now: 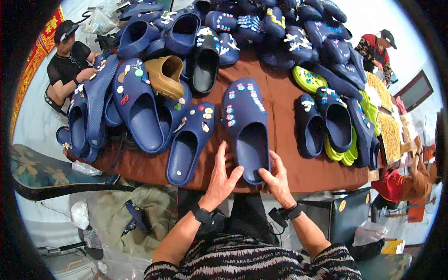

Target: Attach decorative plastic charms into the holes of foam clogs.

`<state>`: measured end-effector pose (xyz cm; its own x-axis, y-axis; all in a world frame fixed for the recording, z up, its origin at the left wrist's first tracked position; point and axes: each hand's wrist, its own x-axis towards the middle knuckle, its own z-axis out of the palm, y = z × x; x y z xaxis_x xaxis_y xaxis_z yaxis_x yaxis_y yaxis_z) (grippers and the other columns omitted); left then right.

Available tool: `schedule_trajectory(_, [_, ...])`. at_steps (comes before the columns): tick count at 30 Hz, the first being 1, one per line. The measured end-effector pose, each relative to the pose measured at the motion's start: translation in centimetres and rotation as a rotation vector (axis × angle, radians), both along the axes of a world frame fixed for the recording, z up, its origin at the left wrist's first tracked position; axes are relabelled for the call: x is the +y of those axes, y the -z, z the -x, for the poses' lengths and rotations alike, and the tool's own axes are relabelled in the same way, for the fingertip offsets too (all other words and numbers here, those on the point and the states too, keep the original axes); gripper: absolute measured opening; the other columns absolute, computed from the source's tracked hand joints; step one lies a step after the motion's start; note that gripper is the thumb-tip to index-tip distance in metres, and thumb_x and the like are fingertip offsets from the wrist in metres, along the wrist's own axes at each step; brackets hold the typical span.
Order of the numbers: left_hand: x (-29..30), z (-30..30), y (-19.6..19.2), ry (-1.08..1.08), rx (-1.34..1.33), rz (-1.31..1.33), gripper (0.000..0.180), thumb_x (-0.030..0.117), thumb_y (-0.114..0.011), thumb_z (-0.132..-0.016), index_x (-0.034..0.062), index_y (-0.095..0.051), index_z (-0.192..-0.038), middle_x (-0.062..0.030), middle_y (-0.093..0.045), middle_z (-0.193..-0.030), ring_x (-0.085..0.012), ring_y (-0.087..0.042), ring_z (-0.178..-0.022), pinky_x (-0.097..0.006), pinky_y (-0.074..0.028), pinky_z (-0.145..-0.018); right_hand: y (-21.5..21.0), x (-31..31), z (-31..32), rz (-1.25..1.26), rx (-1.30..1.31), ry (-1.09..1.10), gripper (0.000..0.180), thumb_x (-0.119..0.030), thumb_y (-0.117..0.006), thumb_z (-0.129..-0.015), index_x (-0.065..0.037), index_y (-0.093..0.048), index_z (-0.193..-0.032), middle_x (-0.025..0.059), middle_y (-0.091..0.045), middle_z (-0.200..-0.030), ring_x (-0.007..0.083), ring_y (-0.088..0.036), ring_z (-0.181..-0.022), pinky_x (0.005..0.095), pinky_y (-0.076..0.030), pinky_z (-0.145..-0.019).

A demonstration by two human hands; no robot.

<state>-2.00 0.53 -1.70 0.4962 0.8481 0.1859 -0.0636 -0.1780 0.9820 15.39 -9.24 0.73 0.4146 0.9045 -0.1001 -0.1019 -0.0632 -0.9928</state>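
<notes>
Between both sets of fingers, at the near edge of the desk (289, 140), lies a navy clog (246, 126), heel end toward the person, toe pointing away, its upper dotted with small coloured charms. Right hand (276, 179): fingers curled against the heel rim on the clog's right side, thumb on the near edge, a light hold that seems meant to steady the shoe rather than lift it. Left hand (221, 175): fingers spread wide and flat, fingertips touching the clog's left side near the heel, nothing enclosed in the palm. Both wrists carry dark bands. Just left of the left fingers a second navy clog (189, 142) lies at a slant, also charm-studded, its heel hanging near the desk edge; likely the mate, parked within reach. Farther left of the fingers, a heap of larger navy clogs (135, 102) overlaps, with one tan clog (164, 74) on top. Beyond the fingers, a black clog (205, 63) and a dense pile of more navy ones. Right of the right fingers, navy clogs nested over yellow-green clogs (343, 151). The brown cloth covering the desk probably keeps the shoes from sliding. A seated person in black (70, 60) works at the far left; another person (378, 49) at the far right.
</notes>
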Motion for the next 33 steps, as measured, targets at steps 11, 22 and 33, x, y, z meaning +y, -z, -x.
schedule_trajectory(11, [-2.3,1.7,0.0,-0.216,0.301,-0.281,0.073,0.008,-0.062,-0.091,0.0011,-0.025,-0.154,-0.0274,-0.032,-0.15,-0.0434,-0.033,-0.141,-0.049,-0.03,-0.117,2.7,-6.6,4.4,0.148,-0.043,-0.18,0.079,-0.026,-0.076,-0.089,0.001,-0.034,-0.15,0.0192,-0.052,-0.14,0.026,-0.048,-0.133,0.039,-0.037,-0.113])
schedule_trajectory(22, [-2.1,1.9,0.9,-0.192,0.436,-0.354,0.064,0.008,-0.058,-0.092,0.0016,-0.035,-0.15,-0.0245,-0.04,-0.147,-0.0425,-0.038,-0.138,-0.05,-0.031,-0.115,-0.4,-2.5,0.7,0.12,-0.456,-0.104,0.029,-0.024,-0.063,-0.099,0.002,-0.064,-0.111,0.015,-0.07,-0.085,0.0216,-0.068,-0.077,0.0355,-0.053,-0.07])
schedule_trajectory(33, [0.2,0.5,-0.9,-0.169,0.293,-0.369,0.067,0.002,-0.062,-0.085,0.001,-0.04,-0.148,-0.0229,-0.041,-0.149,-0.0405,-0.037,-0.14,-0.047,-0.03,-0.117,-1.8,5.7,-2.0,0.184,-0.543,-0.056,0.041,-0.032,-0.073,-0.091,0.004,-0.059,-0.105,0.013,-0.063,-0.082,0.0186,-0.058,-0.073,0.0355,-0.049,-0.069])
